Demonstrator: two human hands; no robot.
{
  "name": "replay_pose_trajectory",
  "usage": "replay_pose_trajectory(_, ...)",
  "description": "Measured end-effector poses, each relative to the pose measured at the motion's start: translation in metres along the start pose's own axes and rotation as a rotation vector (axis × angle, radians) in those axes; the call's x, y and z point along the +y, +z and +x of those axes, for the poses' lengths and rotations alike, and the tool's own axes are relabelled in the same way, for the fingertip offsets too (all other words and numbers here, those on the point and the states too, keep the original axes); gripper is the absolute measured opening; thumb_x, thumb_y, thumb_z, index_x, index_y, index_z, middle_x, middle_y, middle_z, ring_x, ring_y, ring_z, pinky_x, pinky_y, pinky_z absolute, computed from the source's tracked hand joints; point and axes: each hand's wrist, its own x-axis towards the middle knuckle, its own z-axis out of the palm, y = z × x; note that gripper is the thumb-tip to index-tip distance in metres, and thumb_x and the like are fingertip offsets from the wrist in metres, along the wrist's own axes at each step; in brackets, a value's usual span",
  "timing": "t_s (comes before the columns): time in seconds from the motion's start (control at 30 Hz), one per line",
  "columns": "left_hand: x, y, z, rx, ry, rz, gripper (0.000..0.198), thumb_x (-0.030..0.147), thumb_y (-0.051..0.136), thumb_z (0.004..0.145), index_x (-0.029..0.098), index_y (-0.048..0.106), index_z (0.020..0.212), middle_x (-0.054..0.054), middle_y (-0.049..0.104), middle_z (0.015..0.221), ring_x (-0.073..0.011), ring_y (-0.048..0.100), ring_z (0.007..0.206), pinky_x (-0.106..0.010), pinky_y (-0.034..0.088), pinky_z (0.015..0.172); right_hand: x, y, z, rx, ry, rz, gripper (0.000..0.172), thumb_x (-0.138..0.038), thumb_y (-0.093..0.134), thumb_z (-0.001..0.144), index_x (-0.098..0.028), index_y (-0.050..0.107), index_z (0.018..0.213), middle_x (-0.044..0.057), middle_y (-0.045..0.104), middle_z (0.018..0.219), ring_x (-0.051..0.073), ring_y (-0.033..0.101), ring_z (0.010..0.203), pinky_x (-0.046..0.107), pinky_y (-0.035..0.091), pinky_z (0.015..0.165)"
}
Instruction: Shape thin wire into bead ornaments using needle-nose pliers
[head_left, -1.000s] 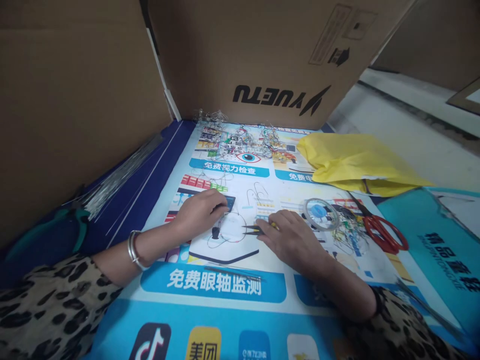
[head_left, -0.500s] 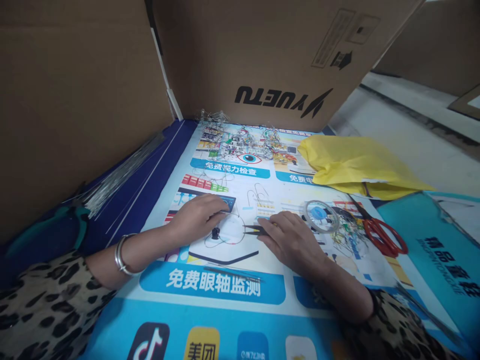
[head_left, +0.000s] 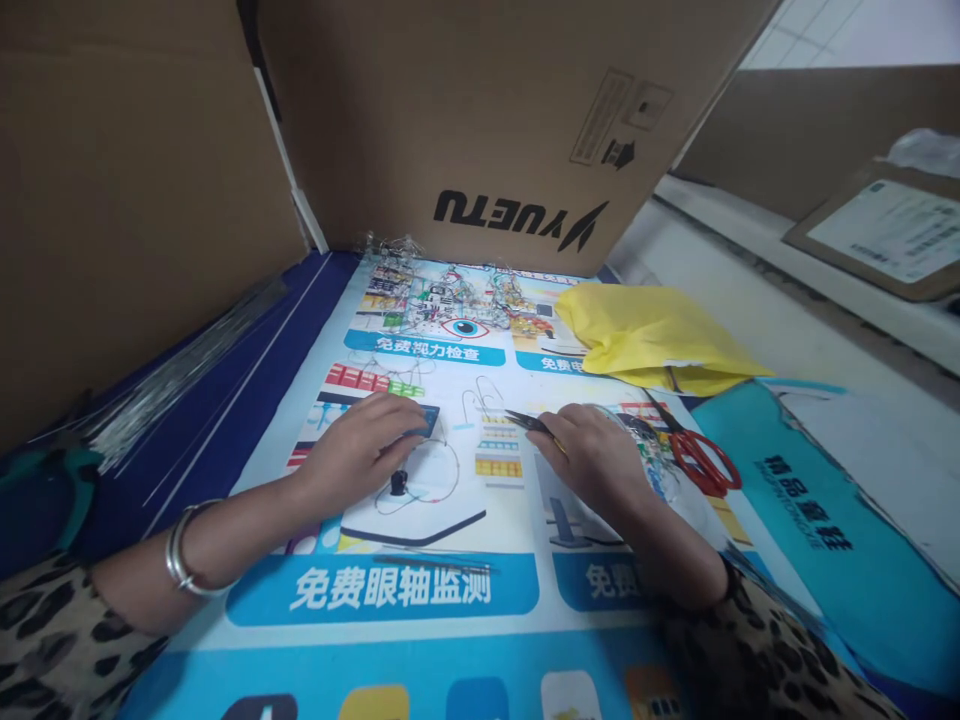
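Observation:
My left hand (head_left: 373,440) is closed, its fingertips pinching a thin wire loop (head_left: 458,470) that hangs over the printed sheet. A loose curve of wire trails below the fingers. Held in my right hand (head_left: 596,455) is a pair of dark-jawed pliers (head_left: 525,420). Their tips point left, apart from the loop, and the handles are mostly hidden in the palm. Small bent wire pieces (head_left: 481,397) lie just beyond, between the two hands. Several straight dark wires (head_left: 435,566) rest on the sheet nearer me.
Cardboard walls (head_left: 420,110) stand behind and left. Tangled wire pieces (head_left: 450,295) lie at the back. On the left are straight wires (head_left: 187,375) and a teal-handled tool (head_left: 82,485). On the right are red-handled scissors (head_left: 705,465), a yellow bag (head_left: 660,335) and a teal bag (head_left: 814,500).
The pliers in my right hand have drawn away from the wire loop and now point up and left. My left hand still holds the loop. The whole view has shifted.

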Motion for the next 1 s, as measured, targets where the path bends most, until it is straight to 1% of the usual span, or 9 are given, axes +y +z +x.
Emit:
replay_pose_trajectory(0.1,-0.001,0.001,0.0,0.005,0.001,0.01,0.019,0.021,0.045,0.087,0.018,0.061,0.096,-0.008,0.063,0.099,-0.0195,0.055,0.097,-0.036,0.046,0.084,0.003,-0.003,0.002,-0.078,0.043,-0.028,0.032,-0.041,0.04,0.089,-0.019,0.063,0.085,0.007,0.06,0.078,0.019,0.054,0.078,0.027,0.034,0.062)
replay_pose_trajectory(0.2,-0.001,0.002,-0.001,-0.003,-0.003,0.017,0.019,0.022,0.045,0.087,0.018,0.061,0.096,-0.008,0.062,0.101,-0.0196,0.055,0.098,-0.036,0.046,0.085,0.002,-0.004,0.005,-0.11,0.064,-0.052,0.034,-0.042,0.038,0.09,-0.02,0.063,0.085,0.007,0.061,0.079,0.019,0.054,0.078,0.028,0.035,0.062)
replay_pose_trajectory(0.37,-0.001,0.002,-0.001,-0.016,-0.005,0.029,0.018,0.022,0.045,0.087,0.018,0.061,0.097,-0.007,0.062,0.102,-0.0192,0.055,0.098,-0.036,0.045,0.085,-0.003,-0.001,0.014,-0.102,0.058,-0.096,0.034,-0.04,0.038,0.09,-0.019,0.064,0.086,0.007,0.062,0.08,0.02,0.055,0.076,0.029,0.035,0.061)
replay_pose_trajectory(0.53,0.001,0.002,-0.001,-0.022,-0.015,0.049,0.018,0.022,0.045,0.088,0.019,0.06,0.096,-0.007,0.062,0.102,-0.019,0.055,0.098,-0.036,0.045,0.085,-0.003,0.004,0.028,-0.081,0.094,-0.105,0.033,-0.039,0.038,0.09,-0.019,0.064,0.084,0.008,0.062,0.08,0.02,0.055,0.076,0.028,0.034,0.058)
replay_pose_trajectory(0.63,0.001,0.001,0.0,-0.028,-0.014,0.053,0.018,0.021,0.045,0.087,0.018,0.061,0.095,-0.007,0.062,0.101,-0.0191,0.055,0.098,-0.035,0.045,0.085,-0.003,0.01,0.038,-0.101,0.104,-0.119,0.031,-0.039,0.04,0.089,-0.019,0.064,0.085,0.008,0.062,0.081,0.02,0.055,0.076,0.028,0.032,0.056)
replay_pose_trajectory(0.73,0.001,0.001,0.0,-0.022,-0.018,0.049,0.018,0.021,0.046,0.087,0.017,0.062,0.094,-0.007,0.063,0.1,-0.0192,0.055,0.098,-0.035,0.045,0.085,-0.005,0.014,0.045,-0.122,0.077,-0.15,0.031,-0.037,0.041,0.088,-0.017,0.064,0.083,0.009,0.062,0.08,0.022,0.054,0.076,0.029,0.031,0.056)
replay_pose_trajectory(0.87,0.001,0.002,0.0,-0.013,-0.026,0.05,0.018,0.021,0.047,0.086,0.017,0.063,0.094,-0.007,0.063,0.1,-0.0188,0.056,0.096,-0.034,0.045,0.084,-0.011,0.014,0.046,-0.125,0.038,-0.157,0.027,-0.032,0.044,0.087,-0.015,0.063,0.08,0.01,0.062,0.077,0.022,0.054,0.074,0.028,0.029,0.055)
replay_pose_trajectory(1.0,0.001,0.002,0.001,-0.012,-0.028,0.044,0.018,0.021,0.047,0.086,0.017,0.063,0.094,-0.007,0.063,0.099,-0.0189,0.056,0.095,-0.034,0.045,0.083,-0.015,0.014,0.044,-0.124,0.035,-0.152,0.024,-0.028,0.043,0.087,-0.014,0.062,0.08,0.011,0.063,0.077,0.021,0.054,0.071,0.028,0.028,0.053)
